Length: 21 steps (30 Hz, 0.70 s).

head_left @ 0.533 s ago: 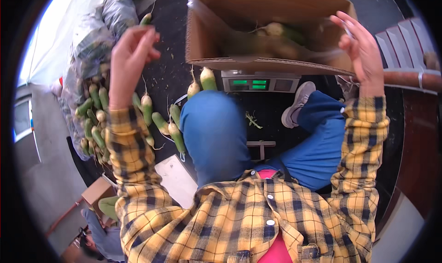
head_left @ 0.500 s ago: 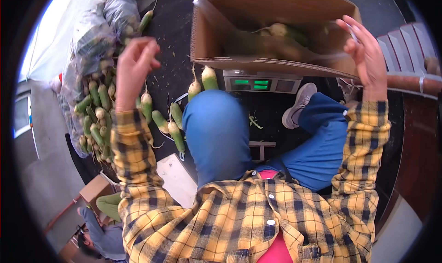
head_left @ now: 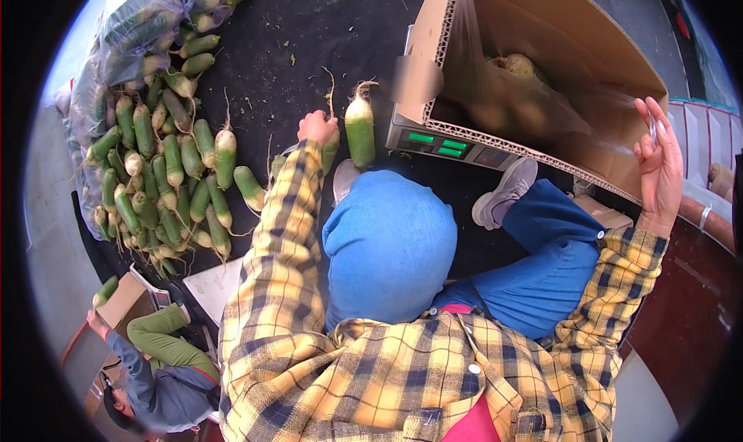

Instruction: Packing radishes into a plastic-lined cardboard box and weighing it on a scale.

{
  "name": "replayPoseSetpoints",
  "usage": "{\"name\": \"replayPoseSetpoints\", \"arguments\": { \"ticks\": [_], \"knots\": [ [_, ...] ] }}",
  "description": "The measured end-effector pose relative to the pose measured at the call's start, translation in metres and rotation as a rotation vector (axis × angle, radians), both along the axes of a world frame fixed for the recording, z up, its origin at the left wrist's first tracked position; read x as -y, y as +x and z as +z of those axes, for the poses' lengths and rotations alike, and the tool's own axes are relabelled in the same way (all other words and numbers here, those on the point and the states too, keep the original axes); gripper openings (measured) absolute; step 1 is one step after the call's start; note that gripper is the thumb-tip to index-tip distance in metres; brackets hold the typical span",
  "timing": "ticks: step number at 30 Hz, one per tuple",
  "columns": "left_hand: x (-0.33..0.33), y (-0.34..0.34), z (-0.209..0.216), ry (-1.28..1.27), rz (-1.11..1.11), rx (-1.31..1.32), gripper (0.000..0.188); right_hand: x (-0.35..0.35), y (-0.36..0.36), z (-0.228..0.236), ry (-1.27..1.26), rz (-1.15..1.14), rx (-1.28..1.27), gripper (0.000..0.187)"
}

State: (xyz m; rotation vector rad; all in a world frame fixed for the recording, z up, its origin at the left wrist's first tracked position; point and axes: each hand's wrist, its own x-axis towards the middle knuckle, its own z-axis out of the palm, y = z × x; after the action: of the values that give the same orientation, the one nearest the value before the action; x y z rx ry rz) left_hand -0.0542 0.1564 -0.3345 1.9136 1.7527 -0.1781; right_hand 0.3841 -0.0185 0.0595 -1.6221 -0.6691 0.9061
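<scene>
My left hand [head_left: 316, 127] is closed at the root end of a green radish [head_left: 331, 149] on the dark ground sheet. Another radish [head_left: 360, 131], green with a pale top, stands just right of it. Raised beside the right side of a cardboard box [head_left: 534, 159] is my right hand [head_left: 658, 167]. A thin silvery thing [head_left: 652, 130] sits between its curled fingers, its kind too small to make out. Inside the box, a clear plastic liner [head_left: 468, 47] partly veils a few radishes [head_left: 517, 66].
The box rests on a scale [head_left: 441, 146] with green lit displays. Many loose radishes [head_left: 166, 171] lie to the left beside filled plastic bags [head_left: 139, 24]. At lower left, a co-worker [head_left: 166, 388] holds a radish over a smaller box [head_left: 122, 299].
My left hand has come down and right onto a radish among those in front of my knee. My right hand stays raised by the box. The view has turned, and the co-worker shows more fully.
</scene>
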Motion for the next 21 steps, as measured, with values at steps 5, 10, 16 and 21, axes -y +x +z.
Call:
{"name": "replayPoseSetpoints", "arguments": {
  "ticks": [5, 10, 16, 21],
  "knots": [
    [0.005, 0.011, 0.0, -0.067, -0.055, -0.041, 0.03, 0.0, 0.001, -0.005, 0.0, -0.013, 0.002, 0.04],
    [0.024, -0.075, 0.035, 0.076, 0.239, 0.37, 0.03, -0.003, -0.004, -0.008, 0.009, 0.017, -0.007, 0.04],
    [0.067, -0.123, 0.134, -0.108, 0.968, 1.38, 0.028, 0.007, 0.008, -0.001, 0.034, 0.013, -0.009, 0.04],
    [0.079, -0.129, 0.186, -0.202, 1.081, 1.735, 0.025, 0.011, 0.009, -0.011, 0.061, -0.007, -0.038, 0.038]
  ]
}}
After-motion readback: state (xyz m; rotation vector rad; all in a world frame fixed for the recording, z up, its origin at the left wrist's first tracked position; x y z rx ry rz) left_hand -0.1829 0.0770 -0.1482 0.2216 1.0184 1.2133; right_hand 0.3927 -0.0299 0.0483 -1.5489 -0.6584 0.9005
